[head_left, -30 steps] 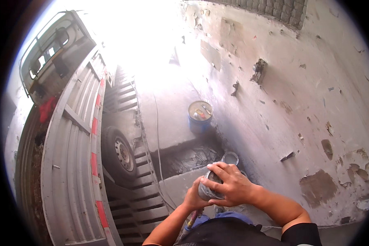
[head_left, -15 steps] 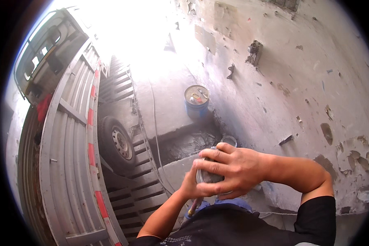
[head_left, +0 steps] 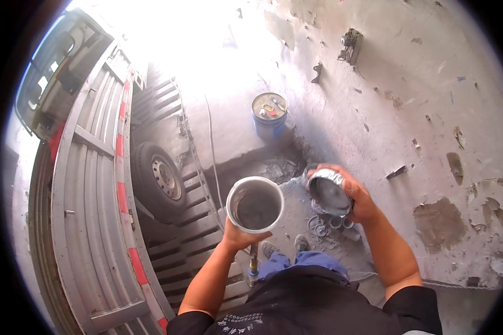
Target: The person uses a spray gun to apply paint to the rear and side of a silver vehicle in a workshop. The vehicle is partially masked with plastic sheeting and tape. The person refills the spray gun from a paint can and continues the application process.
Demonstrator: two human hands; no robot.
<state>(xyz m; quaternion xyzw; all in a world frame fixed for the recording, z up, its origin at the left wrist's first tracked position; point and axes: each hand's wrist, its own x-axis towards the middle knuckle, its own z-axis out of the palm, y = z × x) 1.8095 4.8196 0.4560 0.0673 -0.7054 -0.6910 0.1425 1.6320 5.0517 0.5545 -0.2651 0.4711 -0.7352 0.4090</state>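
My left hand (head_left: 241, 237) grips a round cup (head_left: 255, 181) from below and the side. The cup's mouth faces up, with a pale rim and grey residue inside. Beneath it shows a metal tube (head_left: 254, 255) with a blue and yellow fitting; how it joins the cup is hidden. My right hand (head_left: 363, 202) is closed round the edge of a round lid (head_left: 331, 195), held tilted so its grey-coated inner face shows. A gap separates lid and cup.
A blue bucket (head_left: 270, 129) with small items on top stands ahead, beyond a rubble-filled hollow (head_left: 276, 166). Several round rings (head_left: 318, 226) lie by my feet. Left is a parked truck (head_left: 98, 206) with a wheel (head_left: 159, 176); right, a chipped wall (head_left: 397, 123). A hose (head_left: 212, 151) crosses the floor.
My hands were together, the right one over the top of the cup. Now the lid is off and carried right in my right hand; the cup stands open in my left.
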